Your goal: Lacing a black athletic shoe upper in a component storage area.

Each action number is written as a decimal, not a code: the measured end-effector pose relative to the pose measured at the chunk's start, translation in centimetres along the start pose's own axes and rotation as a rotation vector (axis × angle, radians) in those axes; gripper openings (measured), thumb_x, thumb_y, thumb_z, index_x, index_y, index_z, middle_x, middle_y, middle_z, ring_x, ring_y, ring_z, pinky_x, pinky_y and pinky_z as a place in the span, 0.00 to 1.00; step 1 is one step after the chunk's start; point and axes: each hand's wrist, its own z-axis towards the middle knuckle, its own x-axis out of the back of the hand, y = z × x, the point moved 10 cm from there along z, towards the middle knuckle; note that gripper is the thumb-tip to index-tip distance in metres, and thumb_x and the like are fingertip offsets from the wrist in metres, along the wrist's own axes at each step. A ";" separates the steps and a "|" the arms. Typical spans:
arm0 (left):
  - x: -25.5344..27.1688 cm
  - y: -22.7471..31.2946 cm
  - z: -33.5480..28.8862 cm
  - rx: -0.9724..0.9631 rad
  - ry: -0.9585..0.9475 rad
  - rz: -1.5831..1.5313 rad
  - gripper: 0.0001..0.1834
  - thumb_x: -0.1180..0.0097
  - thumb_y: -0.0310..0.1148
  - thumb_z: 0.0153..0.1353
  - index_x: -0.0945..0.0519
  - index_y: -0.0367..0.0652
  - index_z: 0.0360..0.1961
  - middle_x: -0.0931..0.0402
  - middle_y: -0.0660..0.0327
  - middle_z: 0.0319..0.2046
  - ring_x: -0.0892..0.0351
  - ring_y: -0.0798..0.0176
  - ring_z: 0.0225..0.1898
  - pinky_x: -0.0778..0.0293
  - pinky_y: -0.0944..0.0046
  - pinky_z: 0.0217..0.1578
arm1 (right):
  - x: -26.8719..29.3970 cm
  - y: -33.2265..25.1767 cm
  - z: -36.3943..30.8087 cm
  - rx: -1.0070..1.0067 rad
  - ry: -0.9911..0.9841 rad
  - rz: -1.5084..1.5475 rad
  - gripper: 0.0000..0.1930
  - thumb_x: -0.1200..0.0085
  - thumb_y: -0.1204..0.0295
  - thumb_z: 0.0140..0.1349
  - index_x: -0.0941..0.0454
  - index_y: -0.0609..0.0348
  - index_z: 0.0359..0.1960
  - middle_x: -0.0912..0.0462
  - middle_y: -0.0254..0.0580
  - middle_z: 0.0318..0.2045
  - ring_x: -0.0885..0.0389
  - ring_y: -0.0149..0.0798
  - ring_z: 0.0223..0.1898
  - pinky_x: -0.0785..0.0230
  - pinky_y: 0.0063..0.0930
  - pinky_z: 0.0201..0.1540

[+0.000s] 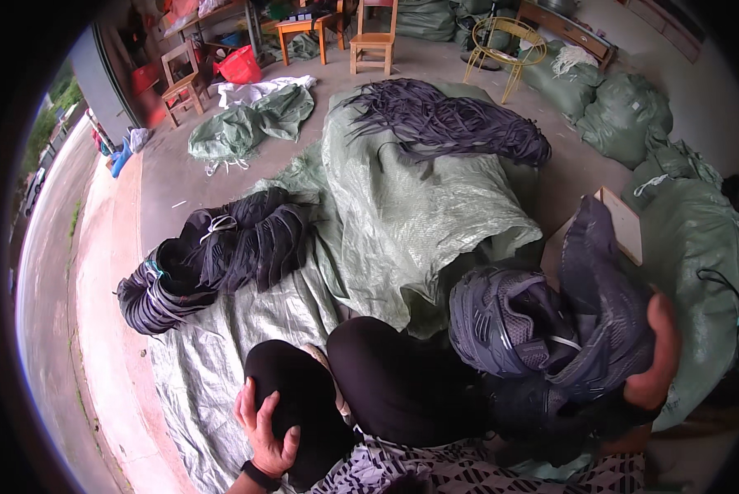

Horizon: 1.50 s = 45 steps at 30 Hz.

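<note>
My left hand [269, 432] lies on my left knee, its fingers spread and nothing in them. At the right, my right hand [656, 350] grips the outer side of a bundle of dark grey shoe uppers [501, 317] above my lap; part of its fingers is hidden behind the bundle. One upper [596, 280] sticks up from the bundle beside that hand. On the ground sheet to the left lie more bundles of dark shoe uppers [250, 239], nested together and tied with a pale cord [219, 226].
Ahead of me a large green woven sack [411, 198] bears a heap of dark strips [452, 123]. Stuffed green sacks [695, 255] line the right side, near a wooden box [621, 222]. Farther off stand wooden chairs [374, 41] and a yellow round-framed chair [509, 45].
</note>
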 end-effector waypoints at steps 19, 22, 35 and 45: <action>4.5 -0.5 -5.8 0.000 0.184 -0.056 0.29 0.46 0.49 0.56 0.30 0.46 0.56 0.47 0.44 0.64 0.48 0.40 0.63 0.53 0.45 0.63 | -20.7 -21.2 -1.6 0.087 -1.262 0.723 0.17 0.51 0.64 0.65 0.23 0.70 0.43 0.18 0.53 0.41 0.17 0.45 0.42 0.24 0.37 0.48; 5.1 -1.4 -7.4 0.080 0.199 -0.036 0.29 0.46 0.49 0.56 0.30 0.46 0.56 0.46 0.44 0.64 0.47 0.40 0.63 0.52 0.45 0.63 | -25.9 -19.8 -1.4 0.028 -1.229 0.755 0.16 0.49 0.64 0.64 0.22 0.68 0.41 0.17 0.50 0.39 0.17 0.43 0.40 0.24 0.36 0.47; 3.5 -3.5 -4.4 0.189 0.034 -0.078 0.32 0.41 0.45 0.53 0.31 0.42 0.58 0.47 0.39 0.63 0.47 0.37 0.63 0.50 0.42 0.61 | -47.8 10.0 20.1 0.081 -0.675 -0.371 0.18 0.41 0.66 0.56 0.24 0.66 0.44 0.20 0.48 0.45 0.20 0.42 0.44 0.27 0.36 0.46; 1.2 -7.7 -5.6 0.170 0.003 -0.159 0.33 0.31 0.42 0.45 0.26 0.41 0.52 0.46 0.37 0.61 0.44 0.37 0.61 0.47 0.44 0.61 | -42.3 39.6 -8.2 0.135 -1.663 -0.701 0.07 0.46 0.69 0.55 0.23 0.61 0.29 0.20 0.41 0.23 0.19 0.40 0.27 0.29 0.32 0.29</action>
